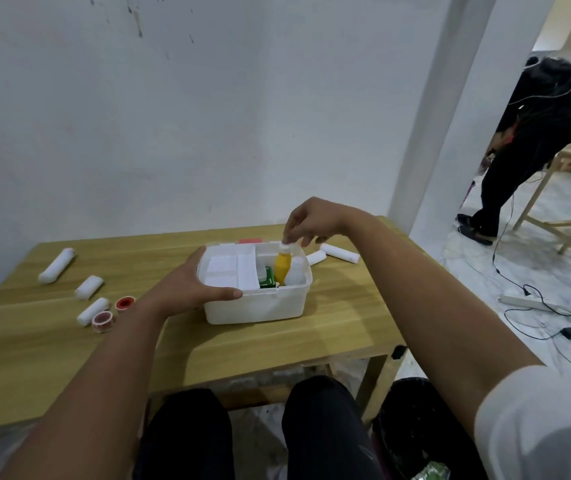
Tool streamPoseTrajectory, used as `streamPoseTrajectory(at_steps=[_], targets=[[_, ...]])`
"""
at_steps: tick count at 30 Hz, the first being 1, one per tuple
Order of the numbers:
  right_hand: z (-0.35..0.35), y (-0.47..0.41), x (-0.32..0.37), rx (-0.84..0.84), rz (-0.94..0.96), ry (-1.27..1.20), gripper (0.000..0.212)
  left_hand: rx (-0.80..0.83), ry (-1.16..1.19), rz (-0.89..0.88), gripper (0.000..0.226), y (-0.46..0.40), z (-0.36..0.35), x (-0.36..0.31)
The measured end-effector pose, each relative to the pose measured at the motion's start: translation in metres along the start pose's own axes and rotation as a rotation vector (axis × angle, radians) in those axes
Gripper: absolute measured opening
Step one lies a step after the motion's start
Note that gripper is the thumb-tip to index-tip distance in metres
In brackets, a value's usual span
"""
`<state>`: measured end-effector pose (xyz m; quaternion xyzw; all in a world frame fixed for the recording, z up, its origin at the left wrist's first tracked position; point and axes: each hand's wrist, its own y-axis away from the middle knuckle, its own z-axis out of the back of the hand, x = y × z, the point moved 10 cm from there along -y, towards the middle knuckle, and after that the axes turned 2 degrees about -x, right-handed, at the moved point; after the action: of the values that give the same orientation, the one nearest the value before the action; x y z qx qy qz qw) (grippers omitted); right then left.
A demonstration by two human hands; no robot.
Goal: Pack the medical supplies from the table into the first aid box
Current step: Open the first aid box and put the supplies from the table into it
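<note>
Right hand (306, 220) pinches the cap of the yellow bottle (282, 266), upright in the right compartment of the first aid box (260, 306); left hand (194, 285) grips the box's near-left rim; risk: the crowded compartment tips the bottle on release; bandage rolls (57, 265) lie unpacked on the table (329, 337).

A white plastic first aid box (260, 306) sits on a yellowish wood-grain table (329, 341). Inside it, toward 3 o'clock, stand a mustard-yellow bottle with a white cap (282, 266), a translucent white bottle (295, 271) and a green carton (267, 278). At the box's 9 o'clock lie white gauze rolls (89, 287) and two red tape spools (125, 303). The wall behind is pale grey-white (208, 116).
</note>
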<state>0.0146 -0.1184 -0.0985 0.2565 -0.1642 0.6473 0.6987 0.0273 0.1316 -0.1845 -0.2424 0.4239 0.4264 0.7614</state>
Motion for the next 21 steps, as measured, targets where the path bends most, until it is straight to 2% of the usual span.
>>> streamPoseTrajectory(at_steps=[2,5,9,17,21], targets=[[0.018,-0.012,-0.015,-0.132,-0.042,-0.112,0.014,-0.006,0.008,-0.007,0.102,-0.001,0.001,0.002],[0.026,-0.037,-0.049,-0.269,-0.175,-0.08,0.013,-0.017,0.012,-0.008,0.106,-0.003,0.001,0.003],[0.006,-0.064,-0.077,-0.281,-0.301,0.036,0.005,-0.016,0.019,-0.024,0.103,-0.005,0.0,0.001],[-0.019,-0.089,-0.081,-0.317,-0.335,0.217,0.028,0.01,-0.025,-0.025,0.108,-0.01,0.0,0.005],[-0.025,-0.086,-0.085,-0.287,-0.376,0.193,0.029,0.011,-0.034,-0.008,0.114,-0.009,0.002,0.007]])
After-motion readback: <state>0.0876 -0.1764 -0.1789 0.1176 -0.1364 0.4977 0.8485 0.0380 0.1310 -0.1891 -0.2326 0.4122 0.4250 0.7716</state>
